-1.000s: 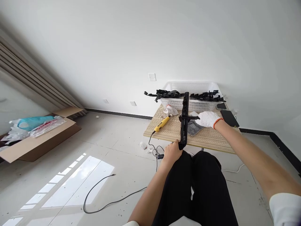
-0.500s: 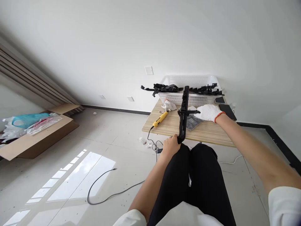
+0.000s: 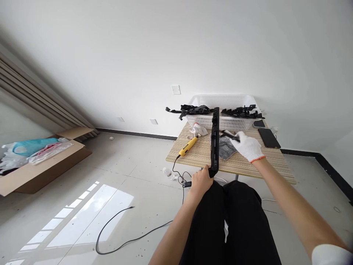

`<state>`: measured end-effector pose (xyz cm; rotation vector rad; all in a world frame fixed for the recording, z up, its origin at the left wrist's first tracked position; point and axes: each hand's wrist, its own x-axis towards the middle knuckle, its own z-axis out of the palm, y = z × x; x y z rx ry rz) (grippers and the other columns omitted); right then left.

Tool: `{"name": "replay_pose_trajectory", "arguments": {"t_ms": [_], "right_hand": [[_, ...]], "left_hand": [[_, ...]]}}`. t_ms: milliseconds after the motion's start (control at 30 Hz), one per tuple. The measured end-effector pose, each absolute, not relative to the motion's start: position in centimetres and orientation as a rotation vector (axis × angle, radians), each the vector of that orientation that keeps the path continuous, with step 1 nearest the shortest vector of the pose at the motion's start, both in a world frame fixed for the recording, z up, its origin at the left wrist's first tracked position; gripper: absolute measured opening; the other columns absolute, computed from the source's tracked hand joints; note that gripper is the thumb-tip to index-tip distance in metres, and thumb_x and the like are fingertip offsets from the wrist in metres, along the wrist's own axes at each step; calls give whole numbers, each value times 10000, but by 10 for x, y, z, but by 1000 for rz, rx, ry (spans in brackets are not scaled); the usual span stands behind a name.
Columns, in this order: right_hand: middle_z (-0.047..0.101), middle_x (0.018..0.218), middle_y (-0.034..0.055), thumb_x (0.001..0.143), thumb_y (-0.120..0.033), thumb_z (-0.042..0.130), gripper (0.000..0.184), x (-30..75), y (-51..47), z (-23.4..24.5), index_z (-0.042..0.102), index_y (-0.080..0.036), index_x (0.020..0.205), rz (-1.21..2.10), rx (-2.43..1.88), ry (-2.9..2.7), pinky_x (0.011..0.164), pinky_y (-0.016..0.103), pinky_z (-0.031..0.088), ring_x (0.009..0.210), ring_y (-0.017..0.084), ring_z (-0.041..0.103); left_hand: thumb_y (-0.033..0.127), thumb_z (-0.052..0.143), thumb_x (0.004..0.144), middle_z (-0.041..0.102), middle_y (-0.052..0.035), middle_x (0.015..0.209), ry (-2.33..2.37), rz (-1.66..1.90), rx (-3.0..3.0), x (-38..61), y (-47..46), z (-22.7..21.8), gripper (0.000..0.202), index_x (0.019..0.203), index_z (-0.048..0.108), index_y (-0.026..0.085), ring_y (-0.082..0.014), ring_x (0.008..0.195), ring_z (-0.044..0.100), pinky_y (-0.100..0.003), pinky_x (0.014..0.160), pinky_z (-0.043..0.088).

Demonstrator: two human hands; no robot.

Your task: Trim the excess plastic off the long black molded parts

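My bare left hand (image 3: 201, 180) grips the lower end of a long, narrow black plastic part (image 3: 215, 143), held upright over my lap. In a white knit glove with an orange cuff, my right hand (image 3: 248, 146) is closed around a slim black tool (image 3: 231, 136). The tool's exact kind is too small to make out. It points left toward the plastic part, with a small gap between them. Behind the tool, a grey cloth (image 3: 226, 148) lies on the wooden table (image 3: 193, 157). A yellow corded tool (image 3: 188, 146) rests left of the part.
A white basket (image 3: 224, 100) by the wall bears several black plastic parts (image 3: 242, 112). Beside the yellow tool lies a white glove (image 3: 198, 129); a black phone (image 3: 269, 138) is at the right. A cable (image 3: 138, 237) crosses the floor. A cardboard box (image 3: 49, 165) stands far left.
The black tool, which lay across the plastic part, has moved right and off it with my right hand. My left hand still holds the part; the view has shifted slightly.
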<state>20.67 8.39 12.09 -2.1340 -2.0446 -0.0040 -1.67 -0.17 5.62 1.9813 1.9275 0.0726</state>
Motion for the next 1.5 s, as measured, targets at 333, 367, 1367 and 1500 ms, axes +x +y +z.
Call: {"name": "replay_pose_trajectory", "arguments": {"t_ms": [333,367,1367,1500], "right_hand": [[721,767,69,987,-464,462,343,213,18,47,709,-237,1058,-16,-2272,-2002,576,311,296,706,249,687],[722,774,69,984,-455,469,334,213,20,48,712,-238,1057,-20,-2265,-1997,580,311,294,709,245,684],[747,855,101,942,-455,500,339,211,23,48,715,-226,1071,-69,-2208,-1999,642,333,346,800,286,706],[747,861,111,939,-444,504,333,211,24,48,713,-215,1060,-74,-2209,-2012,648,337,340,806,288,701]], "left_hand": [[336,601,912,768,-149,1106,1918,104,2002,-18,2,61,391,1279,617,203,-366,1082,722,-414,842,527],[368,602,922,767,-153,1114,1919,109,1996,-17,2,61,389,1272,620,200,-369,1085,721,-416,842,528],[633,568,923,777,-124,1085,1936,313,1920,-20,14,52,478,1183,671,246,-363,1109,714,-399,865,532],[646,564,921,779,-118,1059,1947,323,1928,-20,15,48,463,1138,675,252,-365,1077,720,-395,837,533]]}}
